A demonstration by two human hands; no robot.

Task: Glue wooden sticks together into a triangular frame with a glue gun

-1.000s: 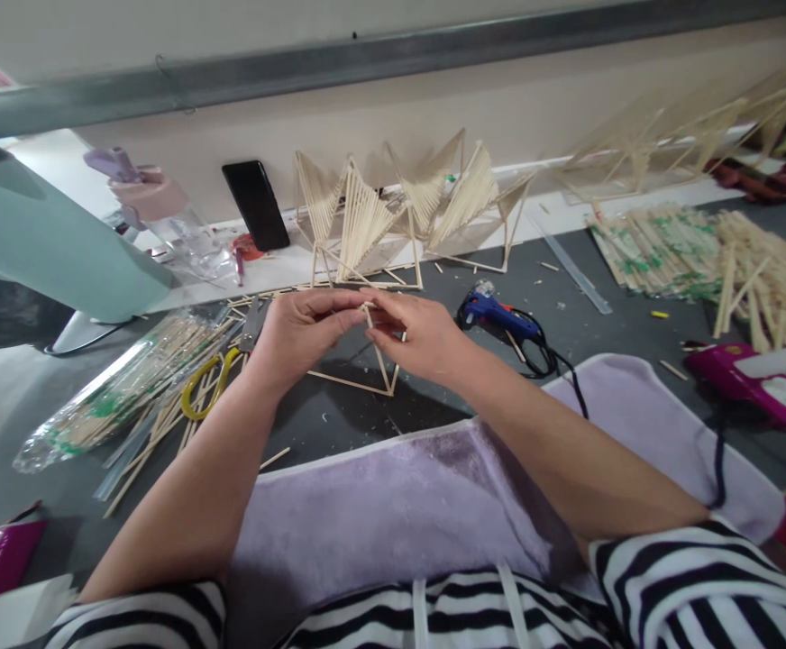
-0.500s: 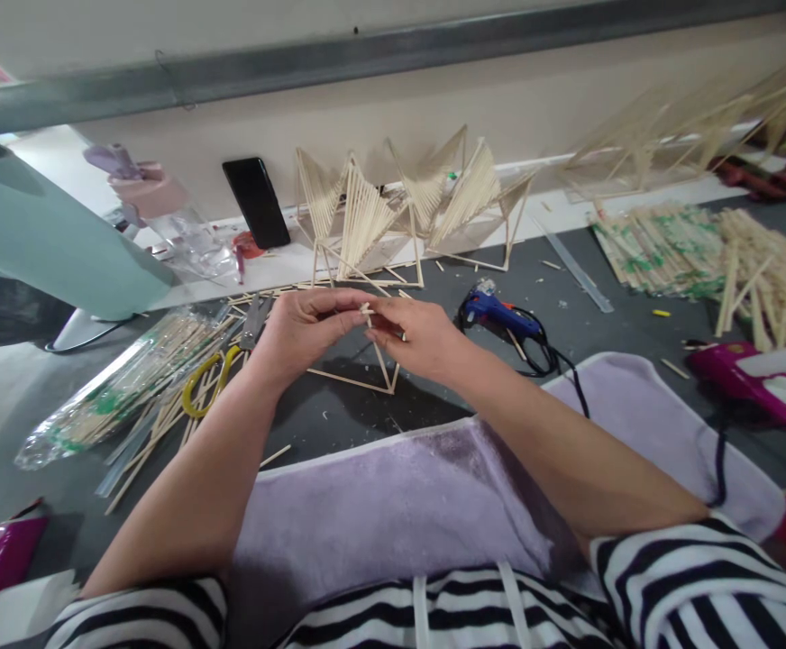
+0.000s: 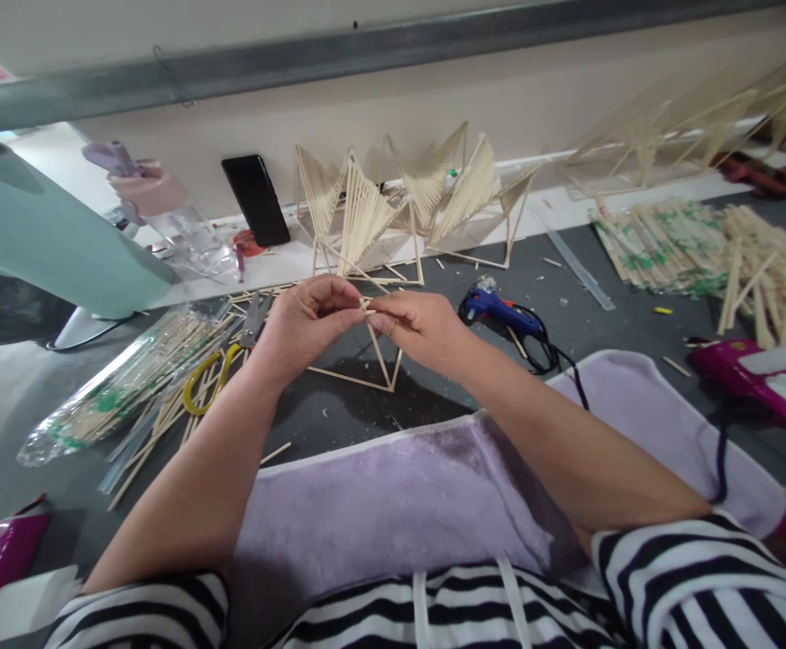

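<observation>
A small frame of thin wooden sticks [image 3: 349, 378] stands on the dark table in front of me, one corner pointing my way. At its upper joint, my left hand [image 3: 308, 326] pinches the stick ends between thumb and fingers. From the other side my right hand [image 3: 424, 332] pinches the same joint, its fingertips almost meeting the left ones. My fingers partly cover the joint. To the right of my right hand lies a blue glue gun [image 3: 501, 311] with a black cord. Yellow-handled scissors [image 3: 212, 377] lie by my left forearm.
Finished-looking stick structures [image 3: 372, 212] stand along the wall beside a phone [image 3: 256, 200]. Bagged sticks [image 3: 123, 388] lie left, with more packs [image 3: 663, 245] and loose sticks [image 3: 781, 261] at right. A lilac cloth [image 3: 393, 514] covers the near edge. A teal bottle [image 3: 48, 234] leans far left.
My right hand's fingers have straightened and closed in on the joint, and my left fingers have curled a little more. The stick frame has stayed almost in place.
</observation>
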